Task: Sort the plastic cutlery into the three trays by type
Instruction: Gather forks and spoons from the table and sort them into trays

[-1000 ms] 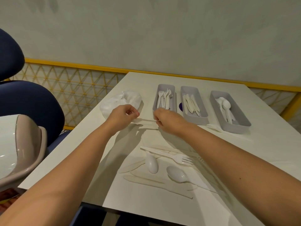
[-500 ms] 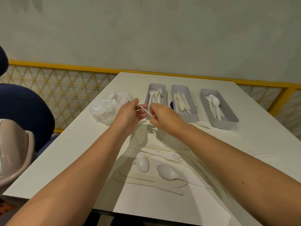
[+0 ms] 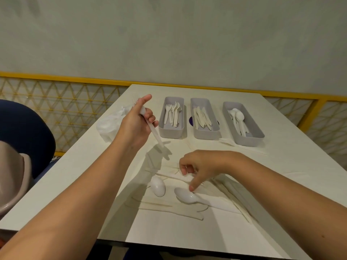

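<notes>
Three grey trays stand at the far side of the white table: the left tray holds forks, the middle tray knives, the right tray spoons. My left hand is raised left of the fork tray, shut on a white plastic utensil whose handle points down to the right; its head is hidden in my fist. My right hand hovers low over the loose pile, index finger touching a white spoon. A second spoon, knives and a fork lie around it.
A lone fork lies in front of the spoon tray. A crumpled clear plastic bag sits at the table's left edge. A blue chair stands to the left, beyond a yellow-railed lattice fence.
My hands have parted: the left one lifted away holding the utensil alone, and the right one dropped toward me onto the pile by the spoon. The camera tilted down.
</notes>
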A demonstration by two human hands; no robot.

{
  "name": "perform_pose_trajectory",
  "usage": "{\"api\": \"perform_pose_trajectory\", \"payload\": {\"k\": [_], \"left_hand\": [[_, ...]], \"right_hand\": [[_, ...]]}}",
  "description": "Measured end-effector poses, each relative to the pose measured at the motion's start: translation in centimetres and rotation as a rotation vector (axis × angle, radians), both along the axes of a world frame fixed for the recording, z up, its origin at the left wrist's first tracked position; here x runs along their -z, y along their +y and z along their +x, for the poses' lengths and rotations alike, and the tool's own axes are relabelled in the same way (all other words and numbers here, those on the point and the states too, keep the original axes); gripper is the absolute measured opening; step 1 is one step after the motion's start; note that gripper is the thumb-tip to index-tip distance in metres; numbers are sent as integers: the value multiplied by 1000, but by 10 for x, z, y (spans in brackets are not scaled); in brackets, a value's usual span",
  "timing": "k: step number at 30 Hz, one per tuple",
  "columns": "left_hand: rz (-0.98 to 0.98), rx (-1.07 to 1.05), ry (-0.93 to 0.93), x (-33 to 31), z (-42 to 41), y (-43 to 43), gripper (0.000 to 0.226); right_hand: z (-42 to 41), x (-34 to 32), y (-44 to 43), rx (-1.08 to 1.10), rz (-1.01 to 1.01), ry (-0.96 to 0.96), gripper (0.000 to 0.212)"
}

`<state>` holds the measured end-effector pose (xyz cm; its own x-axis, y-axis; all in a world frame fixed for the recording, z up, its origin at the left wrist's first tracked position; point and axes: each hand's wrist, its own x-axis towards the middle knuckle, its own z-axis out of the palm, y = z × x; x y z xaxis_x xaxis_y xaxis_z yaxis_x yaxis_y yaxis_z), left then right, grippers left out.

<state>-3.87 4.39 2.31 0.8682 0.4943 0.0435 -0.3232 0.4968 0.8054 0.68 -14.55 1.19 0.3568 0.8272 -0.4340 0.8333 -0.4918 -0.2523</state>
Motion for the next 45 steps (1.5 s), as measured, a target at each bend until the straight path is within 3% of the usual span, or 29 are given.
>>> {"api": "perform_pose_trajectory", "payload": {"k": [4, 7, 9, 16, 18, 24, 27, 33, 38, 42, 45], "left_hand": [[103, 90, 58, -3, 1, -12, 25], [237, 145, 91, -2, 2, -19, 27], [354, 195, 102, -1, 2, -22, 29], [588, 310, 195, -12, 6, -41, 35], [607, 340, 219, -13, 8, -47, 37], [487, 444, 173, -14, 15, -62, 49], [376, 458, 168, -12, 22, -61, 38], [49, 278, 192, -1, 43, -46, 20], [-268, 64, 109, -4, 63, -30, 30], [-207, -33, 139, -5, 77, -20, 28], [10, -65, 258, -6, 81, -15, 30]], "right_hand": [[-4, 8, -2, 20, 38, -73, 13], [-3, 1, 0, 9, 105, -183, 21], [2, -8, -1, 27, 192, -235, 11], [20, -57, -5, 211, 619, -105, 11], [26, -65, -4, 281, 746, -33, 5], [43, -67, 9, 409, 1038, 145, 13], [45, -57, 19, 487, 1169, 212, 19], [36, -40, 37, 688, 1041, 263, 35], [29, -23, 50, 665, 755, 440, 49], [34, -14, 60, 599, 805, 352, 47], [38, -17, 67, 513, 763, 231, 40]]}}
